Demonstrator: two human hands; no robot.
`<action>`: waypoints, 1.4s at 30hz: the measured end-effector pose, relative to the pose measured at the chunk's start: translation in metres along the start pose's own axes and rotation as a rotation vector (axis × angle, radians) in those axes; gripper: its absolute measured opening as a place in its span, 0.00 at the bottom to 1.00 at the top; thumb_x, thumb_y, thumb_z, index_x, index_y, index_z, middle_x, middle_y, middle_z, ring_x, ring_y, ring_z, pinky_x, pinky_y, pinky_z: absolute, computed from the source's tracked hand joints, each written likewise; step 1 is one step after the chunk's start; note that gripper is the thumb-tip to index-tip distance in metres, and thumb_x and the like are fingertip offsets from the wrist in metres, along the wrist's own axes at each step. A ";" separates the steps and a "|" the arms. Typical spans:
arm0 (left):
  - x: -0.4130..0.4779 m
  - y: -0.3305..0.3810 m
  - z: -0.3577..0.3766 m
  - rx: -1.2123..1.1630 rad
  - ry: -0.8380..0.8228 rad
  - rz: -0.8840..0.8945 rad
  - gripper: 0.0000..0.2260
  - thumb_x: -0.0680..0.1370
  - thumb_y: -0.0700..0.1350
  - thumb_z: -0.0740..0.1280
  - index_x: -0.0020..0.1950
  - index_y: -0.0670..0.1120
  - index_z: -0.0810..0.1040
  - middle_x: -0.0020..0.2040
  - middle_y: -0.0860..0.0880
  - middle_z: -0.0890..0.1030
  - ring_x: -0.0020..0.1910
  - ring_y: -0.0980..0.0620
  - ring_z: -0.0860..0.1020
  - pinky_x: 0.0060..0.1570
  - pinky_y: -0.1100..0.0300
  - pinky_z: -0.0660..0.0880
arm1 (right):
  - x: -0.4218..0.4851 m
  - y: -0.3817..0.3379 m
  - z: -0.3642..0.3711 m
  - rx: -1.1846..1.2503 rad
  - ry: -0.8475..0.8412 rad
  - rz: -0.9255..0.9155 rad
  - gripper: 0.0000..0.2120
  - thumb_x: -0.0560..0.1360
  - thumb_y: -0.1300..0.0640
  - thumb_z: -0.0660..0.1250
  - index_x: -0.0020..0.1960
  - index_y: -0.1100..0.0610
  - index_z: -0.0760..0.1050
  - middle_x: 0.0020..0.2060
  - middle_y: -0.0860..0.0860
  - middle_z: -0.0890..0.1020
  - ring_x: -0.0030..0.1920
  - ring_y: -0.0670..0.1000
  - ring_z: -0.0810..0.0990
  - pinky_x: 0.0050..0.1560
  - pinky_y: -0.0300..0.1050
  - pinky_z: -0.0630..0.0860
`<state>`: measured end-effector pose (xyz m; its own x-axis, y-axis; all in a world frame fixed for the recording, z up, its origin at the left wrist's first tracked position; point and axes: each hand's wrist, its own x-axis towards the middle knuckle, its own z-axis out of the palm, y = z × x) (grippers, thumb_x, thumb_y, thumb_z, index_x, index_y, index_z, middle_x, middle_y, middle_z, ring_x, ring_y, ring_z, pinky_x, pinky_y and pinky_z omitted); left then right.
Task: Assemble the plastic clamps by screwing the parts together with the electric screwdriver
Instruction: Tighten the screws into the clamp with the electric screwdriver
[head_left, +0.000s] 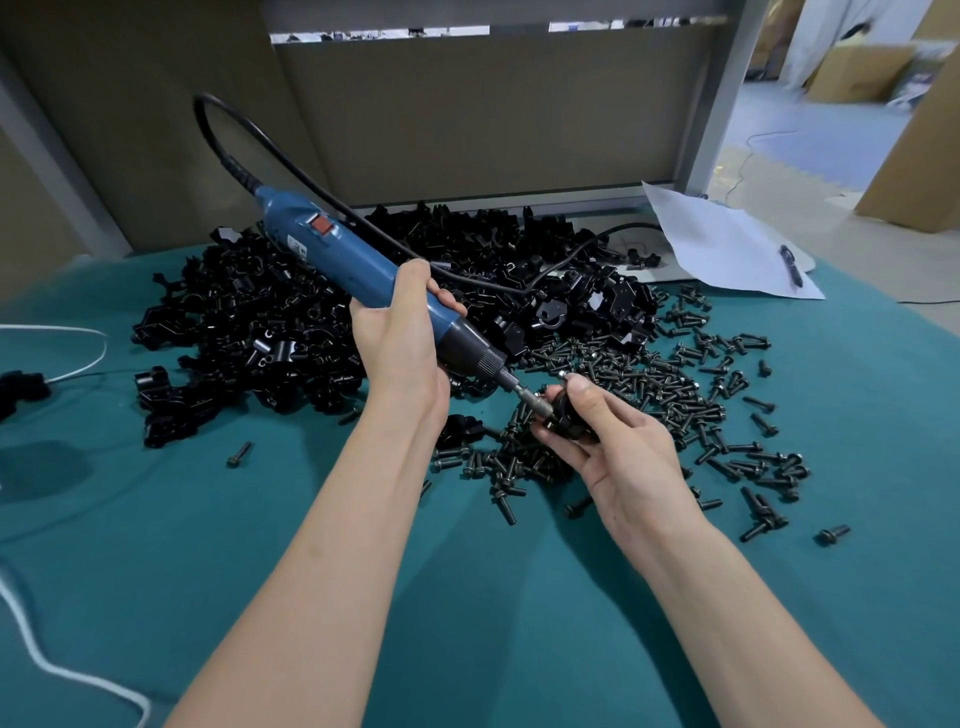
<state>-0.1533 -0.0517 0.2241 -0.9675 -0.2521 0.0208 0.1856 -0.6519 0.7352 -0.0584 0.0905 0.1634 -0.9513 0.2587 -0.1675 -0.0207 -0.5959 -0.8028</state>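
Observation:
My left hand (400, 338) grips the blue electric screwdriver (343, 265), tilted down to the right. Its metal bit (524, 396) meets a small black plastic clamp (569, 415). My right hand (618, 447) holds that clamp between thumb and fingers, just above the table. The hand hides most of the clamp. Behind both hands lies a big heap of black clamp parts (291, 322). Several black screws (675, 395) are scattered to the right of the heap and under my right hand.
A teal cloth (467, 597) covers the table. The screwdriver's black cable (291, 161) loops up and back over the heap. White paper (727, 244) with a pen (792, 265) lies at the back right. A white cord (62, 670) runs along the left edge. A grey partition (467, 114) stands behind.

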 end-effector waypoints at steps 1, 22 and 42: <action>0.000 -0.001 0.000 0.025 0.042 -0.002 0.12 0.76 0.36 0.69 0.55 0.42 0.68 0.31 0.50 0.76 0.28 0.53 0.75 0.35 0.58 0.77 | 0.000 0.000 0.000 -0.019 0.004 -0.038 0.13 0.73 0.57 0.74 0.55 0.63 0.84 0.49 0.58 0.87 0.53 0.55 0.87 0.48 0.47 0.85; 0.006 0.007 -0.012 -0.179 0.397 -0.136 0.06 0.78 0.35 0.68 0.51 0.41 0.72 0.37 0.46 0.76 0.27 0.53 0.76 0.33 0.60 0.78 | -0.010 0.010 0.004 -0.499 -0.095 -0.344 0.18 0.69 0.37 0.74 0.58 0.40 0.83 0.52 0.48 0.87 0.53 0.49 0.87 0.62 0.56 0.81; 0.007 0.007 -0.018 -0.052 0.390 -0.206 0.06 0.78 0.35 0.66 0.43 0.43 0.71 0.35 0.47 0.75 0.29 0.53 0.75 0.33 0.61 0.79 | -0.013 0.003 -0.002 -0.689 -0.203 -0.344 0.09 0.75 0.46 0.74 0.54 0.36 0.82 0.46 0.45 0.86 0.47 0.51 0.82 0.46 0.32 0.77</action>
<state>-0.1555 -0.0708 0.2175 -0.8500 -0.3574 -0.3870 0.0135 -0.7491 0.6623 -0.0451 0.0873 0.1620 -0.9648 0.1598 0.2088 -0.1921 0.1139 -0.9747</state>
